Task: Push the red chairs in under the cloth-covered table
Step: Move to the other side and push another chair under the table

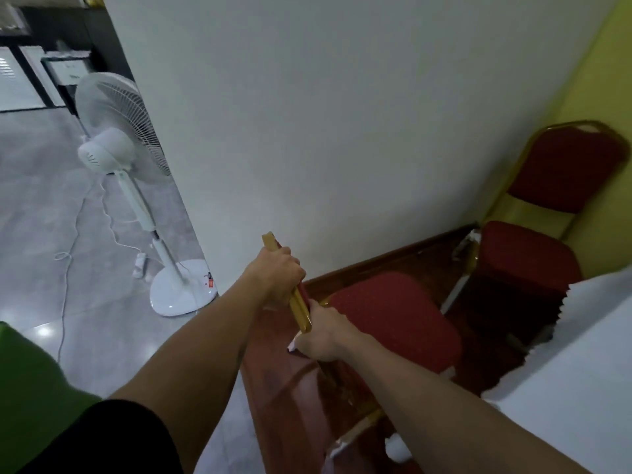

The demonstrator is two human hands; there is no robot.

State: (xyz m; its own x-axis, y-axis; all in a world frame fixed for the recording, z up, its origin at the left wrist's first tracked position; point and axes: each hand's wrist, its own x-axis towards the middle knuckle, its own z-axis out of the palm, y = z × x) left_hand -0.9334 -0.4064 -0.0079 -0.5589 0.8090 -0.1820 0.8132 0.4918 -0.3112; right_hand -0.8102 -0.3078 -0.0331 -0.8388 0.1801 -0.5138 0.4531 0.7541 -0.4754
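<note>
A red padded chair (393,313) with a gold frame stands right in front of me, its seat facing the white cloth-covered table (578,364) at the lower right. My left hand (278,275) grips the top of its gold backrest rail. My right hand (325,335) holds the same rail lower down. A second red chair (533,254) with a gold frame stands farther back in the corner, beside the table's far edge.
A white wall (307,114) runs close on the far side of the chairs, meeting a yellow-green wall (602,80) at right. A white pedestal fan (130,172) with a trailing cord stands on the grey tile floor at left. The chairs stand on dark red wooden flooring.
</note>
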